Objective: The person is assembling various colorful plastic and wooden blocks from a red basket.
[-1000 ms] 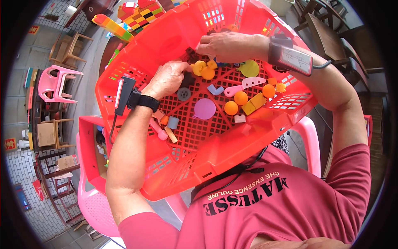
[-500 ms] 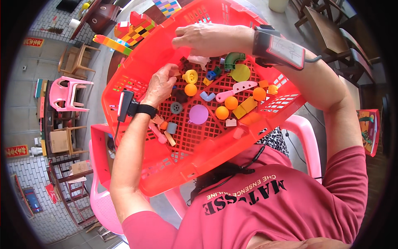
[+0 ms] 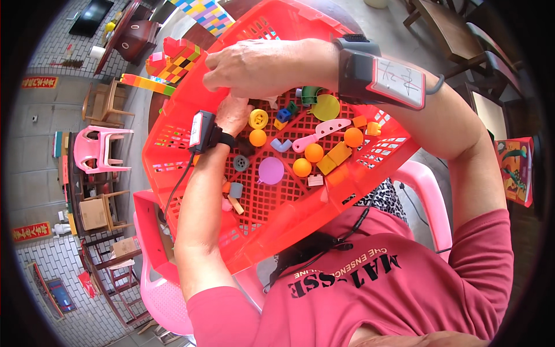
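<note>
A large red plastic basket (image 3: 277, 237) with a grid floor sits in front of me, with toys scattered in it. My right hand (image 3: 248, 68) is over its far left part, fingers curled; whatever they hold is hidden. Just below, my left hand (image 3: 232, 117) reaches into the basket, its fingertips covered by the right hand. Close by lie a yellow toy wheel (image 3: 258, 118), an orange ball (image 3: 258, 137) and a grey wheel (image 3: 241, 163). Farther right are a pink toy knife (image 3: 332, 128), a yellow-green disc (image 3: 325, 107), a green curved pipe (image 3: 311, 94) and a purple disc (image 3: 270, 171).
Building-block models (image 3: 176, 62) stand beyond the basket's far left rim. A pink stool (image 3: 101, 149) stands off to the left. Pink chair parts (image 3: 425, 191) flank the basket. At the right edge is a colourful box (image 3: 513, 170), with wooden furniture (image 3: 442, 32) behind.
My right hand has moved left and a little nearer, over my left hand. The left hand has shifted slightly right and nearer, its fingers now covered. The view has turned slightly.
</note>
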Available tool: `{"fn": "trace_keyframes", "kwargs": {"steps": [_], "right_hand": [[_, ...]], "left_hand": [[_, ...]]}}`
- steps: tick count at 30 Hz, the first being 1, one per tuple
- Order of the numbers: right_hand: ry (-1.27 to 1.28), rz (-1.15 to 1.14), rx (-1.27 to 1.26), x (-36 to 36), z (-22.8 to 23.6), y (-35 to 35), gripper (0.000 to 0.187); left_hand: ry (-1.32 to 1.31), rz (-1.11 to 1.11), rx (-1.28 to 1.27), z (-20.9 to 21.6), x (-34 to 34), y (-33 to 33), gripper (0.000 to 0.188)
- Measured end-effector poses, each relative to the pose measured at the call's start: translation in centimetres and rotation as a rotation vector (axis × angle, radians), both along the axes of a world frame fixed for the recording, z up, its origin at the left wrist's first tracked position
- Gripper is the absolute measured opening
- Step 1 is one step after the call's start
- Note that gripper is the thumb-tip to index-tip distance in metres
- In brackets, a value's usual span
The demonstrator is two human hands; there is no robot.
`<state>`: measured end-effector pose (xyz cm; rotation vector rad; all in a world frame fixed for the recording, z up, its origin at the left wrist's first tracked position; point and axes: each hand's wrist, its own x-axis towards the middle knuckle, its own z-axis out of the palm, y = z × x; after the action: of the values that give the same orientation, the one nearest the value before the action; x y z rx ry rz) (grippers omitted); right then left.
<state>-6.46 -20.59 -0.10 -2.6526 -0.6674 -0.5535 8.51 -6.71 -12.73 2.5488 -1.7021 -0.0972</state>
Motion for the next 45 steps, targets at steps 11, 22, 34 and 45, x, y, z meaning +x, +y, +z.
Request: {"fn": "trace_keyframes", "kwargs": {"steps": [11,22,34,45], "right_hand": [[0.03,-0.015,0.015,1.3,-1.8,-1.1,0.026],[0.04,0.026,0.056,1.6,-2.7,-1.5,0.026],[0.086,0.174,0.326,0.1,-1.0,1.1,0.02],[0.419,0.053,0.817,0.9,-0.5,0.7,0.015]], "left_hand": [[0.131,-0.097,-0.152,-0.7,-0.2,0.7,0.035],[0.869,0.235,-0.438,2.6,-0.1,2.0,0.027],[1.7,0.175,-0.679,9.0,-6.3,5.9,0.019],[1.875,0.04,-0.8,9.0,-5.1,7.0,0.018]]}}
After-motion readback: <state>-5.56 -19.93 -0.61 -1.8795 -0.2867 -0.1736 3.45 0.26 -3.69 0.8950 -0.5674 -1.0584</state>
